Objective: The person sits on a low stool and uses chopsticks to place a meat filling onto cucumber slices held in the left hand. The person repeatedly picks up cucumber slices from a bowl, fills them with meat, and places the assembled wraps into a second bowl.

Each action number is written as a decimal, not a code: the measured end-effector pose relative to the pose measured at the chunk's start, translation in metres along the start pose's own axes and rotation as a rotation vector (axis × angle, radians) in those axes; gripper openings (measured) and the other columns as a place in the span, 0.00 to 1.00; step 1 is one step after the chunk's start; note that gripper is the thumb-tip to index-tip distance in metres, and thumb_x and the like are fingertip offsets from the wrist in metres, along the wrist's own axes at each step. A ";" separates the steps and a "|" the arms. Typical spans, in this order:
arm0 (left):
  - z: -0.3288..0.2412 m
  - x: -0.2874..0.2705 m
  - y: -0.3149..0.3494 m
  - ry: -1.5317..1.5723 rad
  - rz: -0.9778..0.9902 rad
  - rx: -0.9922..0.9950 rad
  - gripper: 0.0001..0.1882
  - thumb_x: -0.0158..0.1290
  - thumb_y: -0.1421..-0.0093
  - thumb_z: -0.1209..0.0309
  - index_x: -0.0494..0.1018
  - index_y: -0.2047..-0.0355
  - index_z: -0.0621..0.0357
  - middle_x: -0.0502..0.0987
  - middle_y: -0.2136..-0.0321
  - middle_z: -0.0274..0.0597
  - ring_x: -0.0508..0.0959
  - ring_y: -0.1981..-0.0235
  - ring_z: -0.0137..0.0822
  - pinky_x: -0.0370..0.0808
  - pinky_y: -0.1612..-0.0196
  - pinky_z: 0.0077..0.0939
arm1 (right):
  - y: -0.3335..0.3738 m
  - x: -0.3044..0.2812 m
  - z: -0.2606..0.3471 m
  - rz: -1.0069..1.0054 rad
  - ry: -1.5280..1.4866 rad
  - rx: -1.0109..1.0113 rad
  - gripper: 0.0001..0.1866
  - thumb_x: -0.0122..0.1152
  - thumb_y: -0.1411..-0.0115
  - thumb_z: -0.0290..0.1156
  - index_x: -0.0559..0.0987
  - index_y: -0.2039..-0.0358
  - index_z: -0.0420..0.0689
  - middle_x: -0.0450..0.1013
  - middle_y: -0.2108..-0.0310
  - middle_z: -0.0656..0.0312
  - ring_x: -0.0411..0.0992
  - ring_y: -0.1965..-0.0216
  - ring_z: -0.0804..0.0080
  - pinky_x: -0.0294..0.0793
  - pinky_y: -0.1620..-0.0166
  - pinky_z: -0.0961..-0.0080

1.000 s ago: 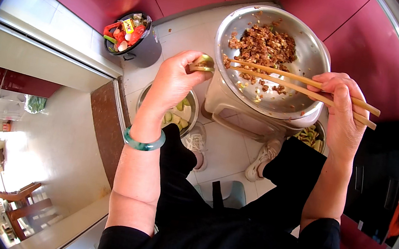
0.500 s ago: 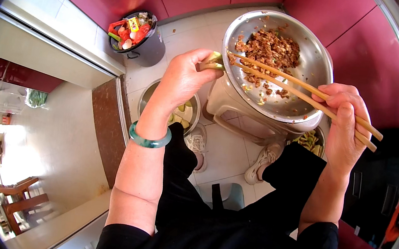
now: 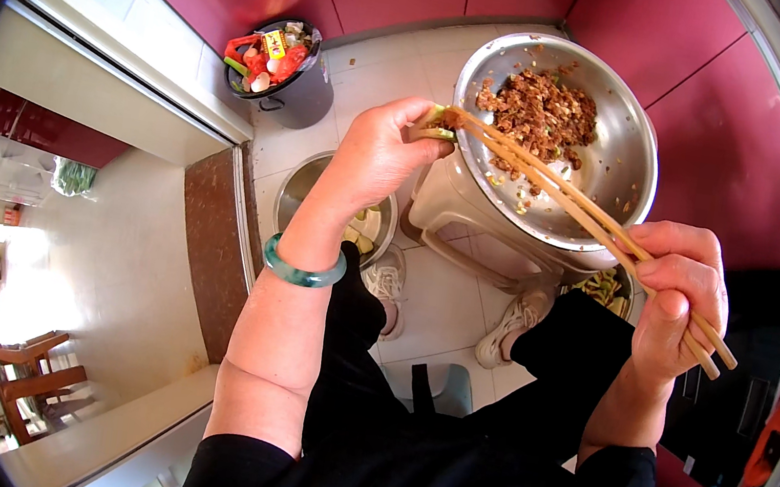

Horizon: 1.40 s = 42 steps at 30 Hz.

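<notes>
Left hand (image 3: pixel 382 151) pinched — thumb and fingers on a split green vegetable piece (image 3: pixel 439 134), just beside the left rim of the steel bowl (image 3: pixel 619 185). Right hand (image 3: pixel 683 297) wrapped round chopsticks (image 3: pixel 575 202), tips at the split. Piece looks light, firm, maybe slick; could snap — grip the end opposite the opening. Mince (image 3: pixel 547 116) probably soft, crumbly.

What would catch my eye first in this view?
Probably the shiny steel bowl of brown minced mixture on a beige stool, right of upper center. Just left of it, the left hand pinches a green vegetable slice, with the wooden chopsticks in the right hand reaching to it. A green bangle circles the left wrist.
</notes>
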<state>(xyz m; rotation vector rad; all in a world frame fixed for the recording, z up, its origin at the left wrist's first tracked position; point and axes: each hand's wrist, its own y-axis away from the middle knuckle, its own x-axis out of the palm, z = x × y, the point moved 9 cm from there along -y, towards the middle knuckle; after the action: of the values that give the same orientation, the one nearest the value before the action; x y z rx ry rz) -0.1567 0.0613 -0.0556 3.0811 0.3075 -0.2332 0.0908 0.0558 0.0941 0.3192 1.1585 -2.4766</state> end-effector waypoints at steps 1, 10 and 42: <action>-0.001 -0.001 0.001 0.015 -0.006 0.004 0.12 0.53 0.48 0.81 0.71 0.61 0.63 0.73 0.71 0.29 0.69 0.71 0.19 0.67 0.66 0.13 | 0.000 0.002 0.001 0.008 -0.006 -0.007 0.22 0.53 0.44 0.48 0.75 0.74 0.39 0.73 0.71 0.52 0.72 0.71 0.67 0.72 0.66 0.77; -0.045 -0.017 0.020 0.089 -0.101 0.121 0.14 0.55 0.48 0.79 0.71 0.60 0.63 0.74 0.71 0.33 0.72 0.70 0.22 0.70 0.66 0.16 | 0.000 -0.005 0.017 -0.018 -0.126 -0.155 0.22 0.49 0.43 0.50 0.72 0.75 0.41 0.72 0.72 0.51 0.72 0.72 0.65 0.71 0.70 0.76; -0.086 0.088 -0.019 0.798 0.184 0.186 0.14 0.56 0.47 0.76 0.72 0.59 0.61 0.77 0.70 0.43 0.78 0.71 0.32 0.76 0.70 0.21 | 0.022 -0.125 -0.033 -0.327 -0.406 -0.024 0.17 0.39 0.36 0.47 0.68 0.71 0.47 0.66 0.66 0.57 0.64 0.63 0.71 0.67 0.60 0.75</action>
<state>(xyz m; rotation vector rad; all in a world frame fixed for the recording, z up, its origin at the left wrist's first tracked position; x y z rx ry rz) -0.0624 0.1017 0.0154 3.1857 0.0064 1.0389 0.2143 0.0992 0.1027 -0.3959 1.1319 -2.6232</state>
